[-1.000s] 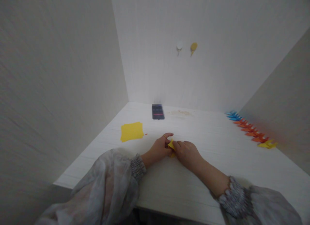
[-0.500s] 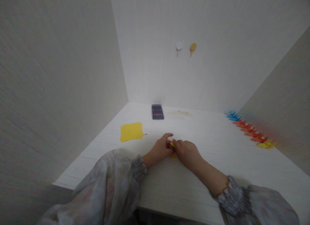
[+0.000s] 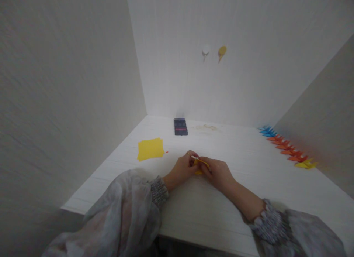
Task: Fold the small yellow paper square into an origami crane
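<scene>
My left hand and my right hand meet near the middle of the white table, both pinched on a small folded yellow paper piece. The fingers cover most of it; a thin yellow edge and a corner show between them. A flat stack of yellow paper sheets lies on the table to the left of my left hand, apart from it.
A row of folded paper figures, blue, then orange, then yellow, runs along the right wall. A small dark object lies at the back of the table. Two small hooks are on the back wall. Walls close in left, back and right.
The yellow piece has turned between my fingers and now shows a thin edge pointing right instead of an upright tip. My hands stayed in the same spot.
</scene>
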The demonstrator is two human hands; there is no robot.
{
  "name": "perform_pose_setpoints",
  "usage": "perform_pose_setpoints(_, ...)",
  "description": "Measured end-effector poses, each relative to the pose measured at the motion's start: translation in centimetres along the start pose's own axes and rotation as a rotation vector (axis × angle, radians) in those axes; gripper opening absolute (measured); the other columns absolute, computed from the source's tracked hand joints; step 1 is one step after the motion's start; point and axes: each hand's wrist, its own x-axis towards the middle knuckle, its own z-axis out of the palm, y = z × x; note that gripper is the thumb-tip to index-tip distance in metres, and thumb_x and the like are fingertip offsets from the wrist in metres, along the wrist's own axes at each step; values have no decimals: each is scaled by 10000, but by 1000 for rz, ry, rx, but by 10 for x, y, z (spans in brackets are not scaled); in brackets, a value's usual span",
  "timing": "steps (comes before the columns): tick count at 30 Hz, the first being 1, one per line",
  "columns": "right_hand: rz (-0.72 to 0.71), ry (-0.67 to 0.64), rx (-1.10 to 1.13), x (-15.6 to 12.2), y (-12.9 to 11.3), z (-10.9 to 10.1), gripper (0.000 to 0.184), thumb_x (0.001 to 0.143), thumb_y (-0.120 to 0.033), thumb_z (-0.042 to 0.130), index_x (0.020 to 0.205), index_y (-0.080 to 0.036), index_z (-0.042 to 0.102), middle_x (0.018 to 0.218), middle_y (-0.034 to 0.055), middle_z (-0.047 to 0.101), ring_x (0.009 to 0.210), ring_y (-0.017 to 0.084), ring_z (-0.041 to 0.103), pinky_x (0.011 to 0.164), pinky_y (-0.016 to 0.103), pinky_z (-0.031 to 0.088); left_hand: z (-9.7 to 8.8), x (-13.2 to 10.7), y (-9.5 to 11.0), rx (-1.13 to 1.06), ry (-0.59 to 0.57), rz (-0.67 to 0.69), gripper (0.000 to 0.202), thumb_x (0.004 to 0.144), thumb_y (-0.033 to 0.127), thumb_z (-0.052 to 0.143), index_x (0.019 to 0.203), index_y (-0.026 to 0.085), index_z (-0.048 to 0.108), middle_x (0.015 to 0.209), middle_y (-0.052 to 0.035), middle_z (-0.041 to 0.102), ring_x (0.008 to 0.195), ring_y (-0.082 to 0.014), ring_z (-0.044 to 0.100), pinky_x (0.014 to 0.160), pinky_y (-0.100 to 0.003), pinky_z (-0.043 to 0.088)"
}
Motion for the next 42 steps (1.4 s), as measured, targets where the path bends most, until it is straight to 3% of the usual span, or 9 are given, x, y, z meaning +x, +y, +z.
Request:
perform_pose_setpoints(5,16,-8,-114,0,-7,-3,218,791,-248,430,937,-201,585,754,21,671,621,161,613,525,233,386,0,-2,5,113,8,31,251,658,194,510,907,166,498,697,5,587,591,-102,522,534,-206,389)
perform_pose_setpoints(12,-12,116,-229,0,-12,-6,203,791,-227,423,869,-193,608,693,36,632,576,156,578,490,237,353,-2,-3,17,148,57,34,224,685,202,465,894,151,528,660,10,580,556,-90,494,538,-205,396)
perform_pose_setpoints(18,-63,139,-45,-1,-9,-2,282,768,-169,426,1031,-179,525,759,49,599,611,144,565,512,229,407,-4,-3,17,129,54,70,241,677,170,457,896,153,556,761,-7,614,653,-109,532,614,-220,416)
perform_pose_setpoints(23,-66,170,56,-2,-9,-2,242,789,-186,408,995,-184,536,862,72,542,639,135,551,494,221,434,-7,-3,21,156,-28,111,295,689,132,403,917,169,586,810,1,627,724,-123,549,661,-227,417)
perform_pose_setpoints(27,-90,170,143,-3,-5,0,254,802,-161,395,1022,-181,522,852,69,569,700,154,571,569,254,476,-7,-2,21,168,-70,134,305,668,109,407,899,174,594,789,15,627,721,-123,551,657,-224,418)
perform_pose_setpoints(31,-93,172,211,-3,-1,4,274,791,-131,406,1036,-178,519,895,75,594,764,170,581,639,283,492,-8,-1,17,150,-4,99,313,664,146,463,962,172,552,853,-8,631,755,-129,563,682,-233,430)
perform_pose_setpoints(34,-106,199,255,-2,0,4,281,785,-114,405,1021,-194,534,912,72,596,788,167,579,662,284,494,-8,-1,15,150,49,77,295,668,170,488,962,168,506,794,-14,634,683,-125,568,618,-227,433)
perform_pose_setpoints(42,-133,302,325,-2,2,6,272,778,-101,418,993,-191,558,935,72,605,829,151,578,705,269,498,-8,-2,19,77,61,108,161,733,190,439,887,178,487,792,-16,615,693,-110,568,597,-205,429)
